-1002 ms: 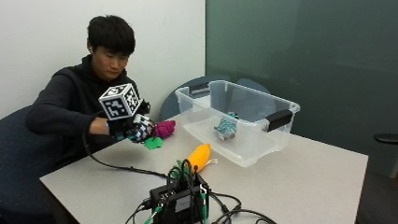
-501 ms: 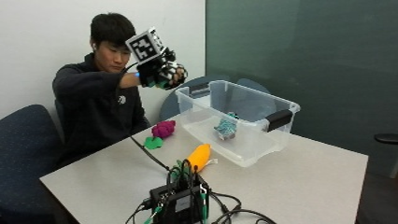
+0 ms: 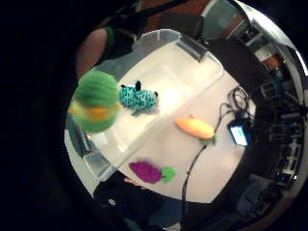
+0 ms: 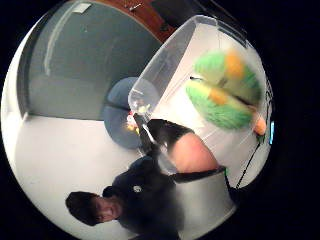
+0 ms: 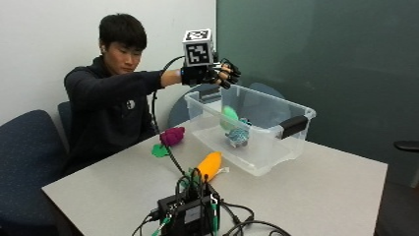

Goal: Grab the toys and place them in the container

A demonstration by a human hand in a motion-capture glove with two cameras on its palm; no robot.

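Across the table, outside view: a person in a dark top sits behind a grey table (image 5: pixel 314 196) and stretches the black-gloved right hand (image 5: pixel 216 74) out above the near end of a clear plastic container with black handles (image 5: pixel 262 129).
Hand state: the fingers are spread wide and hold nothing.
Green toy: a round green plush toy with orange patches (image 5: pixel 229 117) shows inside the container below the hand; whether it rests on the floor of the box cannot be told.
Other toy in the box: a teal spotted plush animal (image 5: pixel 238 135) sits on the container's floor, just beside the green one.
Toys on the table: a magenta plush toy with a green leaf (image 5: pixel 169 138) lies by the container's near corner; an orange plush carrot (image 5: pixel 210 165) lies in front of the container's long side.
Electronics: a black device with cables (image 5: pixel 189 210) stands at the table's front edge.

Little-finger palm view: the green toy (image 3: pixel 96 101) is close to the palm, over the container (image 3: pixel 163 91); the teal animal (image 3: pixel 138 98) lies on the floor inside; the carrot (image 3: pixel 195 128) and the magenta toy (image 3: pixel 149 172) lie on the table outside the wall.

Thumb palm view: the green toy (image 4: pixel 222 90) appears over the container's rim (image 4: pixel 165 75).
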